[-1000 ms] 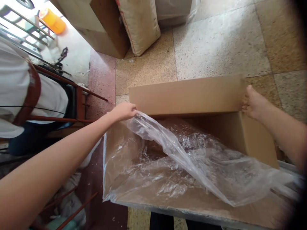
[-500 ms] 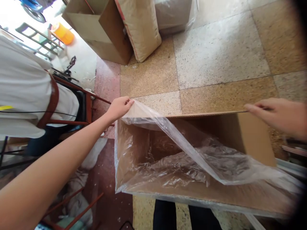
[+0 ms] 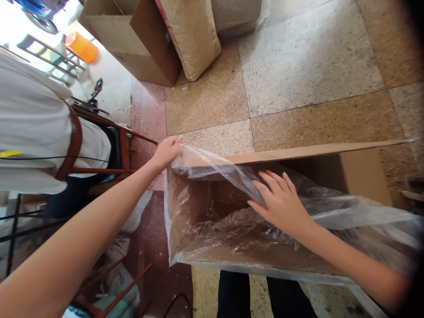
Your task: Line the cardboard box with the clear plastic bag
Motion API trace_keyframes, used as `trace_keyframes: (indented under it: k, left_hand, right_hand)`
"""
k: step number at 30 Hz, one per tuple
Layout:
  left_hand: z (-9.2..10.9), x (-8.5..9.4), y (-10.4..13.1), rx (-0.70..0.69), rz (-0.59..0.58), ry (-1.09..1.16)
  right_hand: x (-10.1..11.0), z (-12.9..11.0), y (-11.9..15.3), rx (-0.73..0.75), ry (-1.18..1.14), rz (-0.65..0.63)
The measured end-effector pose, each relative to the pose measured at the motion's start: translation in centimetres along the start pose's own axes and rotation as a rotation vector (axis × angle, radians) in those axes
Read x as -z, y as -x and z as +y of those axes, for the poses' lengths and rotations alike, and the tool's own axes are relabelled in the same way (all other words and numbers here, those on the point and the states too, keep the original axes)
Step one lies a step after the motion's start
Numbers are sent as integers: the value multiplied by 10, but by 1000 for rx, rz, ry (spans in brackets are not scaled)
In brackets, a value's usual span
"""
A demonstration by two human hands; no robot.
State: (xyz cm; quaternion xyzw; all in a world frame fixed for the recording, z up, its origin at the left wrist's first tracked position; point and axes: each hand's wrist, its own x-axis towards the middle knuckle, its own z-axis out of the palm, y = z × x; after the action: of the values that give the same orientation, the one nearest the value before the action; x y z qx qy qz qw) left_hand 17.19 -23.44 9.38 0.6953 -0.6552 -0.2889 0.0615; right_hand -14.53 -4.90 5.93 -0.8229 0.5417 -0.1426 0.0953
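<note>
Nearest the camera, the near edge of the open cardboard box (image 3: pixel 265 265) runs across the bottom, with a clear plastic liner (image 3: pixel 212 221) bunched up inside it. The right hand (image 3: pixel 281 203) sits flat on the plastic over the middle of the box, fingers spread and loose, not gripping anything. Farther out at the box's far left corner, the left hand (image 3: pixel 167 151) pinches the liner's edge, fingers closed on it. Off to the left, a person in a white shirt (image 3: pixel 36 128) sits on a red chair (image 3: pixel 115 150). Way back, another cardboard box (image 3: pixel 132 39) and a sack (image 3: pixel 192 35).
</note>
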Motion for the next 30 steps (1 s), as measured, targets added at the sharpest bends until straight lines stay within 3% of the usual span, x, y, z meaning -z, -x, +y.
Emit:
trace_keyframes:
  k: [3, 6, 9, 11, 13, 16, 20, 25, 27, 30]
  left_hand:
    - [-2, 5, 9, 25, 31, 190]
    - [-8, 12, 29, 12, -12, 204]
    - [-14, 20, 52, -33, -114, 108]
    - [-17, 23, 64, -103, -168, 17]
    - [-22, 24, 69, -199, -189, -67]
    - [-29, 21, 68, -320, -164, -158]
    - [-32, 17, 61, -350, -107, -250]
    - [-29, 20, 63, -334, -153, -264]
    - [-28, 24, 67, -400, -200, -314]
    - [-30, 26, 68, -579, -296, -473]
  right_hand:
    - [3, 4, -19, -39, -207, 56]
    - [19, 22, -32, -140, -271, 226]
    - [35, 44, -41, -393, -266, 315]
    - [42, 55, -49, -610, -297, 308]
    - [46, 62, -58, -724, -329, 294]
    - [51, 65, -72, -749, -373, 278]
    - [59, 68, -87, -816, -448, 193]
    - [55, 75, -91, -898, -1048, 176]
    - [48, 77, -85, -949, -1099, 228]
    - [33, 74, -73, -968, -883, 412]
